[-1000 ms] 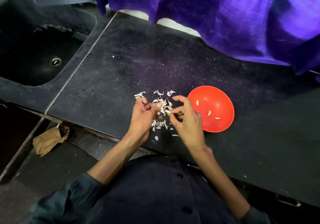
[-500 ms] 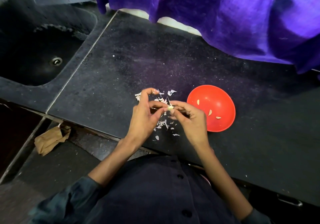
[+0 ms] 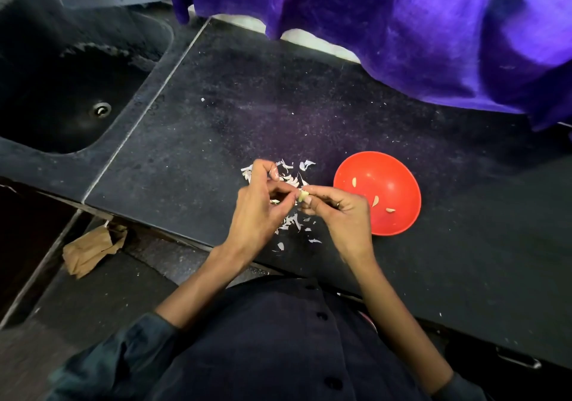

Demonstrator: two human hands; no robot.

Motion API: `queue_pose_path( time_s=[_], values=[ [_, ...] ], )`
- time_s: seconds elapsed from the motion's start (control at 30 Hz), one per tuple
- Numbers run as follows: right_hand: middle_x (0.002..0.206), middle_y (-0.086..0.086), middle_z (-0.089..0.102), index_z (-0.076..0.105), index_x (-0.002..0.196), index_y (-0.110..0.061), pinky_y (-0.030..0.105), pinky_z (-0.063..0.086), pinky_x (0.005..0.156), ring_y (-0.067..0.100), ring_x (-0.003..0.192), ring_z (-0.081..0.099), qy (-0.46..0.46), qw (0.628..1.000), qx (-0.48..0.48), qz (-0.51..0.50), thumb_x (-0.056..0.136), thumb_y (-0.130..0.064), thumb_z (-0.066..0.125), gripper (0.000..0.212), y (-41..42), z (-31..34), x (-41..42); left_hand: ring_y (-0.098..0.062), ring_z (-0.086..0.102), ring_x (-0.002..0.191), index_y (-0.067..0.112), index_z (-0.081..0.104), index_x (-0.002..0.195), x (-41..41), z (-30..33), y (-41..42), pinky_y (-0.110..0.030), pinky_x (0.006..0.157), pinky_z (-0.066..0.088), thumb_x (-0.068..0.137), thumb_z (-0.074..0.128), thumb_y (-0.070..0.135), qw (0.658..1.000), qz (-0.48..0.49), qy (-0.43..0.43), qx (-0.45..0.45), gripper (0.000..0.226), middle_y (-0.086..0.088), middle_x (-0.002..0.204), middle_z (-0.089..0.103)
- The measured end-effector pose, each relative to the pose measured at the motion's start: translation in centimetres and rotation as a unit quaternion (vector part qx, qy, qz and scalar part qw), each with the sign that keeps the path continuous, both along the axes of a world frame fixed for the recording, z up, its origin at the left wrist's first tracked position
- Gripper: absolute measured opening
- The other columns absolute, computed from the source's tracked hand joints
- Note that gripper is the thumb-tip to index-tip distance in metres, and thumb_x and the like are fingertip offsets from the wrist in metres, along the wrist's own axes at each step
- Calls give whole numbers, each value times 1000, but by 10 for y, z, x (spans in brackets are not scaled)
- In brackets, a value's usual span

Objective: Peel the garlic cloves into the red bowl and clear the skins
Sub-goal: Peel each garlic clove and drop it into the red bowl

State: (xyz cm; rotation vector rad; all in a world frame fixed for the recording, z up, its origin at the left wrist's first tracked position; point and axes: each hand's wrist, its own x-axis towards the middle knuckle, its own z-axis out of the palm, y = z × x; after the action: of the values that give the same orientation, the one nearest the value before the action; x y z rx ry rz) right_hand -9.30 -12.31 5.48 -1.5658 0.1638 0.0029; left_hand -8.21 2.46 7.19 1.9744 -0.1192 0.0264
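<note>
Just left of the red bowl [image 3: 399, 165], above the skins [image 3: 292, 222] on the bench [image 3: 216, 121], my left hand [image 3: 258, 211] and right hand [image 3: 343, 214] both pinch one garlic clove [image 3: 303, 196] — mid-peel, I judge — next, strip it, drop it in.

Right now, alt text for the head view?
Both hands, left hand and right hand, pinch one pale garlic clove above a scatter of white papery skins on the dark stone counter. Beside them, a round red plastic bowl holds three peeled cloves.
</note>
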Motion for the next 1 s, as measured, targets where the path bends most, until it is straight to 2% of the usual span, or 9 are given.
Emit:
queue_pose_path(
  time_s=[0.13,0.2,0.27,0.33,0.47,0.63,0.77,0.9,1.0],
  values=[
    [87,4,74,72,99,-6,23,56,69,11,76,69,23,998,65,7,86,5,64,19,1,2,0,-4,64,71,29,26,87,3,-4,0,-18,70,47,84,71,10,999,26,17,-31,49,14,76,73],
    [86,4,73,70,102,0,25,57,70,12,76,67,34,995,96,14,87,6,62,18,1,4,-1,-13,63,74,30,25,86,5,-8,1,-32,77,48,82,73,15,996,43,44,-64,50,14,77,73],
    [88,6,72,68,102,4,29,58,73,14,79,66,45,991,125,21,88,7,59,17,1,6,-1,-28,67,82,32,27,87,6,-12,3,-52,85,49,78,73,28,989,52,73,-115,47,7,80,75],
    [92,8,71,67,102,3,32,59,74,19,84,66,56,986,153,22,90,5,57,16,1,6,-1,-34,69,83,36,31,89,7,-14,7,-60,88,48,76,73,36,984,54,91,-141,44,1,83,76],
    [99,15,70,65,104,-1,32,57,72,27,89,69,76,981,180,19,94,0,53,16,-2,6,-1,-26,71,77,27,40,101,5,-15,7,-52,82,56,88,70,15,983,27,99,-150,35,-2,87,76],
    [92,13,68,68,104,-6,30,57,75,20,81,66,83,980,181,9,95,-2,52,19,0,5,-1,-23,71,90,20,51,104,5,-18,6,-42,71,60,91,63,0,979,1,97,-178,27,-6,97,74],
    [90,15,65,66,107,-7,30,57,74,17,77,66,83,983,161,6,95,1,52,19,0,7,-1,-23,70,94,19,63,99,5,-20,6,-33,66,59,89,65,-1,979,1,85,-187,23,-7,99,72],
    [80,10,65,46,105,-13,32,57,69,16,65,64,89,986,143,1,93,7,53,24,4,9,1,-20,69,89,13,68,101,8,-22,4,-41,70,60,90,65,4,978,-6,84,-189,15,0,95,71],
    [82,13,61,34,99,-15,32,57,68,14,63,61,89,989,121,14,91,11,51,32,4,7,2,-22,70,90,13,69,102,8,-20,3,-46,73,60,91,64,5,980,-14,86,-181,15,1,96,72]
  ],
)
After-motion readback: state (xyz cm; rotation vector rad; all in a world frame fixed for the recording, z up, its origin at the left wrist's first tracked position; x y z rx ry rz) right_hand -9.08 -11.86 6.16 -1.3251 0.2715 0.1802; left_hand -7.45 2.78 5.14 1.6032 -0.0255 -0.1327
